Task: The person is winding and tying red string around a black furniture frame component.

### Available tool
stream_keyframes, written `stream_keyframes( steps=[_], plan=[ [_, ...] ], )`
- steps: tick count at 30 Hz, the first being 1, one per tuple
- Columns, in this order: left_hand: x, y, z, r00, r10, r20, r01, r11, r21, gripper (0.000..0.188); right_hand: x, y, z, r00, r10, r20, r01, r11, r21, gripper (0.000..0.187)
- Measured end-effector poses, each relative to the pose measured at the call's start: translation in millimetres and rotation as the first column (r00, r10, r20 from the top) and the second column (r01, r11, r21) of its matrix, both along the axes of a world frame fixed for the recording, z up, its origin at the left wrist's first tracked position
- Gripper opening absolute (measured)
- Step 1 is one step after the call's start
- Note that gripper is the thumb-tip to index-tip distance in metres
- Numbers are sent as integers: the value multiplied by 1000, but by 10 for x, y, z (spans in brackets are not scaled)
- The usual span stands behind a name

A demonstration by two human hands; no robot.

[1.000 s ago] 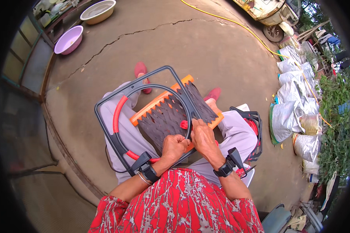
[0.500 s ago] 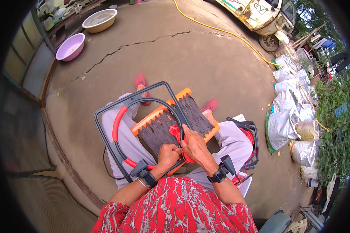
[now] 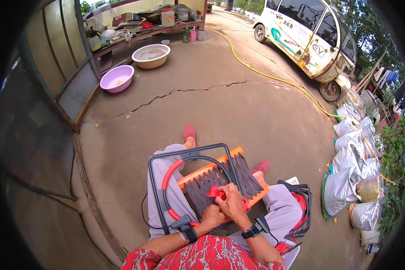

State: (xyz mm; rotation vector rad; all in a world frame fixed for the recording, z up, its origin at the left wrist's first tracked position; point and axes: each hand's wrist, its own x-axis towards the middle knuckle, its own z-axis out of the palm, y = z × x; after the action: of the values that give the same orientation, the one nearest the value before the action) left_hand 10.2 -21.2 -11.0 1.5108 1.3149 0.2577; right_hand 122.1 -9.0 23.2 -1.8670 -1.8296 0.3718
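Hands [image 3: 230,203] at stringy red bundle [image 3: 214,192], near round-cornered black frame [image 3: 192,154].

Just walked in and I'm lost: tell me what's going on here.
A seated person has both bare hands at the near side of a black frame. The right hand holds a bundle of red cord; the left hand is close beside it, its grip hard to make out. An orange-edged rack lies beneath the frame.

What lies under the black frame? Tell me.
Under the black frame, the left trouser leg and an orange-edged, dark grey slatted rack show. The left hand, right hand and red cord hide parts of the rack; what the rack covers cannot be seen.
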Motion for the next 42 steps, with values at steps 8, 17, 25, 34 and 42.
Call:
stream_keyframes(
  steps=[8, 17, 25, 34, 42],
  plan=[
    [3, -21, -440, 969, 11, 248, -6, 1000, -20, 25, -175, -27, 459, 45, -118, -992, -69, 990, -121, 36],
    [-68, 134, -109, 887, 215, 408, -13, 896, -444, 22, 388, -757, 755, -131, -174, -976, 163, 967, -195, 30],
    [-83, -26, 72, 842, 278, 462, -55, 897, -439, 16, 639, -1083, 461, 87, -376, -922, 404, 860, -313, 25],
    [-69, 142, 66, 825, 260, 501, 45, 855, -517, 8, 495, -627, 454, 952, -300, -68, 290, 949, -128, 28],
    [-74, 71, 32, 863, 275, 424, -48, 880, -472, 11, 423, -415, 160, 940, -15, 341, 123, 947, -297, 26]
  ],
)
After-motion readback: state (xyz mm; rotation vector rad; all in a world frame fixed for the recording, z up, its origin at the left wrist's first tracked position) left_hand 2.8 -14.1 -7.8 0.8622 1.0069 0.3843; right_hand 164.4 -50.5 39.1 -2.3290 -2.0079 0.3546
